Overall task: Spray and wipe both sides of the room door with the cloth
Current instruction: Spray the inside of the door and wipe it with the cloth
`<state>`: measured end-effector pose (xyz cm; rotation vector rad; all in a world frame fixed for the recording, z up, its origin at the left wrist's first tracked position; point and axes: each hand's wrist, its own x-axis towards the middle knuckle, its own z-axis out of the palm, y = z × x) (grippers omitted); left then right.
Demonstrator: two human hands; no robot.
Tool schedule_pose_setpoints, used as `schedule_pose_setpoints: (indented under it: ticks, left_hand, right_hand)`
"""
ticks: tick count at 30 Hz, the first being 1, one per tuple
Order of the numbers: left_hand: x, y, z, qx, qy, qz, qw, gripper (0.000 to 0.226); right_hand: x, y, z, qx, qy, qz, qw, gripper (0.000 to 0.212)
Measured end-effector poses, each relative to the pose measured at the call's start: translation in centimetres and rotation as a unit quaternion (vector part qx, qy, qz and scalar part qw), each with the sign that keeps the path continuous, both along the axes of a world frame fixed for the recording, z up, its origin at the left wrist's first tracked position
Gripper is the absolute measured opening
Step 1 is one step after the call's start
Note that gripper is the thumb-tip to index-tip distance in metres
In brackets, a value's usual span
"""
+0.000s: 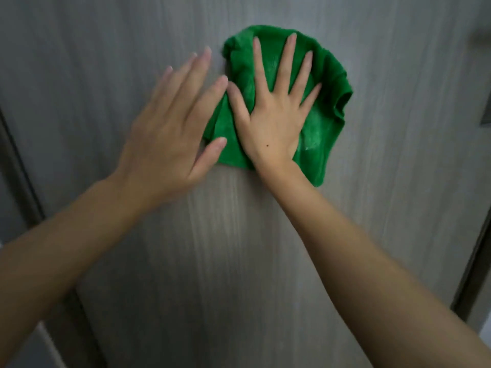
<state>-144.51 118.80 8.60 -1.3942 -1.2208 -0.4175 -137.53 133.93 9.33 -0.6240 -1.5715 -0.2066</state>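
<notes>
Grey door (265, 261): flat right hand (271, 115) presses crumpled green cloth (324, 107); left hand (170, 134) released.

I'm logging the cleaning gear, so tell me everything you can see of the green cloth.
The green cloth looks like soft, fuzzy microfibre, bunched into a rumpled rounded pad with folds along its edges. It lies flat against the grey wood-grain door, pressed there by the right hand with fingers spread; the left hand overlaps its left edge.

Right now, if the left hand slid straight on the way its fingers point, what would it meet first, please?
The left hand points up and right along the door; it would likely meet the green cloth first, near its upper left edge, though blur leaves its exact line uncertain.
</notes>
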Motion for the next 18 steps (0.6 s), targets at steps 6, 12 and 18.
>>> schedule_pose_setpoints:
  ticks: [6, 12, 18]
  left_hand:
    - [-2.8, -4.4, 1.3, 0.021, -0.008, 0.042, 0.999, 0.055]
    - [-1.8, -1.3, -0.3, -0.018, -0.019, -0.013, 1.0, 0.058]
    - [-3.5, 0.7, -1.5, -0.044, -0.093, 0.005, 0.995, 0.069]
  right_hand:
    - [-2.2, -2.9, 0.0, 0.04, -0.045, 0.004, 0.998, 0.06]
    - [-6.1, -7.9, -7.2, 0.089, -0.14, 0.102, 0.981, 0.061]
    - [-6.5, -9.9, -14.4, 0.159, -0.251, 0.159, 0.942, 0.03]
